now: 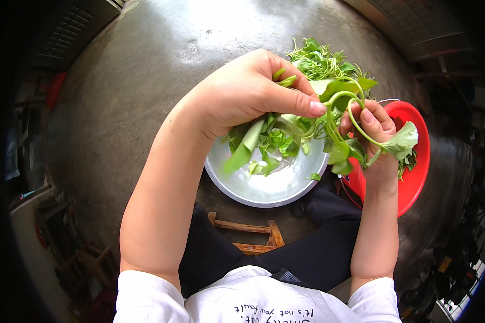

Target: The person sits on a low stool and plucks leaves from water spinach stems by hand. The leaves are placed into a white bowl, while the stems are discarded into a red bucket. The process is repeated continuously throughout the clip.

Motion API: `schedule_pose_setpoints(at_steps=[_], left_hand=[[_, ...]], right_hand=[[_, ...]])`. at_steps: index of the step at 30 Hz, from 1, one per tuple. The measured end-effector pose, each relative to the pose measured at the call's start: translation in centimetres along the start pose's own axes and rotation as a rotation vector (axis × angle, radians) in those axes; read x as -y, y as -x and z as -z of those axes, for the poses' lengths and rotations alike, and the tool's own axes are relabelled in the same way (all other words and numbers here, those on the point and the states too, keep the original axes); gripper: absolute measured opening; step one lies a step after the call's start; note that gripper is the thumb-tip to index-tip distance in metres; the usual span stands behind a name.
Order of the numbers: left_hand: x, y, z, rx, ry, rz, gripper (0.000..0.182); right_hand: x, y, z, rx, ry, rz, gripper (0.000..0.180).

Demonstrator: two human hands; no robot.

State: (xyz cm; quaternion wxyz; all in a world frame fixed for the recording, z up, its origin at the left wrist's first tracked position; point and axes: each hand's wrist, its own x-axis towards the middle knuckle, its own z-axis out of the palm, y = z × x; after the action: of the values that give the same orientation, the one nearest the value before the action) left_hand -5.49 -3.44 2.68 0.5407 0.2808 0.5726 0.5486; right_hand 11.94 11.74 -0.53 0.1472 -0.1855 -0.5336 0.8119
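My left hand (250, 89) is above a metal basin (266, 200), thumb and fingers pinching a bunch of leafy green stems (339, 97). Short stem ends poke out between its fingers, and leaves hang below the wrist, one of them blurred. To its right, my right hand (376, 125) holds the curling stems of the same bunch between thumb and fingers. Some of its fingers are hidden by leaves. Loose green leaves (262, 165) lie inside the basin. A small leaf (315, 177) rests near its right rim.
A red plastic bucket (418, 177) with some dark green leaves inside stands right of the basin, partly behind my right forearm. Beyond the basin, a heap of greens (319, 60) lies on the concrete floor (145, 80). A wooden stool frame (242, 227) shows between my legs.
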Motion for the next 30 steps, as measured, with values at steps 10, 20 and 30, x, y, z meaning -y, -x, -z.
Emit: schedule_pose_setpoints(at_steps=[10,20,30], left_hand=[[-0.3,0.3,0.7,0.001,0.075,0.06,0.021],[0.5,-0.6,-0.3,-0.17,0.066,0.097,0.013],[1.8,-1.7,-1.2,-0.515,0.482,-0.168,0.013]], right_hand=[[0.6,0.1,-1.2,-0.149,0.126,-0.042,0.02],[0.9,0.7,-1.4,-0.185,0.179,-0.079,0.019],[-0.6,0.4,-2.4,-0.08,0.115,-0.011,0.019]])
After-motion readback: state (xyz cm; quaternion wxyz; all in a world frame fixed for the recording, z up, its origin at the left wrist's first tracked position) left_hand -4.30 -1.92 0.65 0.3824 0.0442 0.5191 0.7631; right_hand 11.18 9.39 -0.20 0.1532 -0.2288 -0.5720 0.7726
